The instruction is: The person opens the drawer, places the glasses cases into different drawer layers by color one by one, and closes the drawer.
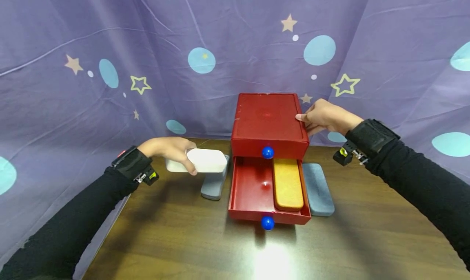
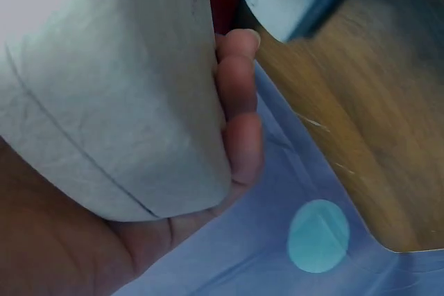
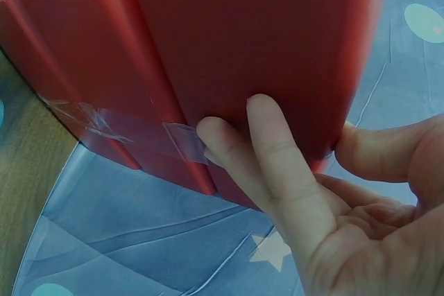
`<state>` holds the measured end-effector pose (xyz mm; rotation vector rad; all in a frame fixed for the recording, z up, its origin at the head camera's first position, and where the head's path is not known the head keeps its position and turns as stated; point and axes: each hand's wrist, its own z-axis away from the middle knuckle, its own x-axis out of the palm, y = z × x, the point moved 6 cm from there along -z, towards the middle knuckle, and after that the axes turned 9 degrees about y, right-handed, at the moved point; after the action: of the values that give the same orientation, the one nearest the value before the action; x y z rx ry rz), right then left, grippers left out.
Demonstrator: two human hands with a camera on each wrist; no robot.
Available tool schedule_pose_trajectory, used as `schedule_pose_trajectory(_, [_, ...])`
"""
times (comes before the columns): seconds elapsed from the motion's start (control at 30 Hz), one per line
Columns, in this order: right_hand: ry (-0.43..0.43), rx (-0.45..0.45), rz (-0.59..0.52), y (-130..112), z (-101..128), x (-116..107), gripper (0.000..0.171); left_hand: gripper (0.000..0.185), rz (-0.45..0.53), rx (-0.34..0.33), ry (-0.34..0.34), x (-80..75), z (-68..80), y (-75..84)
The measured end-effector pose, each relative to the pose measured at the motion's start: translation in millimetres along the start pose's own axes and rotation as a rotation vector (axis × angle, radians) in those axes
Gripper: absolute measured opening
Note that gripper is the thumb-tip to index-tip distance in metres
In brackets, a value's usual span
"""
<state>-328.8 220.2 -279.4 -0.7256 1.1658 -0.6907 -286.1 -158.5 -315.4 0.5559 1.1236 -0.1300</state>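
A white glasses case (image 1: 205,161) is held in my left hand (image 1: 170,151), thumb on the near side; the left wrist view shows fingers curled along its far side and a thin seam running across it. Beside it stands a red two-drawer box (image 1: 267,119) with blue knobs. My right hand (image 1: 324,116) grips this box at its upper right edge, thumb on top and fingers against the side wall (image 3: 236,46). Its lower drawer (image 1: 251,186) is pulled out, and a yellow case (image 1: 288,184) lies in the right half. The upper drawer is closed.
One grey-blue case (image 1: 213,186) lies on the table left of the box, partly behind the white one. Another blue-grey case (image 1: 318,190) lies along the right side. A purple patterned cloth (image 1: 235,68) hangs behind the wooden table (image 1: 176,239).
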Motion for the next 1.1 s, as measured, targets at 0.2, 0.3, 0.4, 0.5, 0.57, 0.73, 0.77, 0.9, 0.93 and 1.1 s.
schedule_pose_trajectory(0.2, [0.001, 0.006, -0.009, -3, -2, 0, 0.05, 0.051, 0.03, 0.043, -0.047, -3.4, 12.4, 19.1])
schedule_pose_trajectory(0.3, [0.004, 0.009, 0.0, -3, -3, 0, 0.05, 0.049, 0.034, 0.074, -0.065, -4.1, 16.7, 27.9])
schedule_pose_trajectory(0.4, [0.006, 0.009, 0.014, -2, -2, -1, 0.05, 0.048, 0.03, 0.108, -0.08, -3.7, 19.4, 37.4])
schedule_pose_trajectory(0.5, [0.006, 0.009, 0.019, -1, -2, -2, 0.051, 0.049, 0.029, 0.118, -0.095, -2.4, 21.6, 46.9])
schedule_pose_trajectory(0.57, [0.007, 0.009, 0.025, -1, -2, -2, 0.051, 0.051, 0.019, 0.117, -0.097, -2.2, 23.0, 51.8])
schedule_pose_trajectory(0.73, [0.009, 0.007, 0.033, 0, -1, -2, 0.051, 0.053, 0.002, 0.104, -0.099, -3.1, 26.1, 61.5])
schedule_pose_trajectory(0.77, [0.009, 0.006, 0.035, 0, -1, -1, 0.051, 0.053, 0.0, 0.107, -0.103, -2.9, 26.5, 63.8])
schedule_pose_trajectory(0.9, [0.008, 0.005, 0.043, 0, 0, -1, 0.052, 0.052, -0.011, 0.136, -0.119, -1.0, 27.0, 74.9])
schedule_pose_trajectory(0.93, [0.009, 0.005, 0.045, 0, 0, -1, 0.052, 0.051, -0.009, 0.14, -0.122, -0.2, 26.5, 77.7])
schedule_pose_trajectory(1.1, [0.008, 0.008, 0.045, 0, 1, 0, 0.053, 0.049, 0.055, 0.112, -0.142, 7.1, 22.3, 90.8])
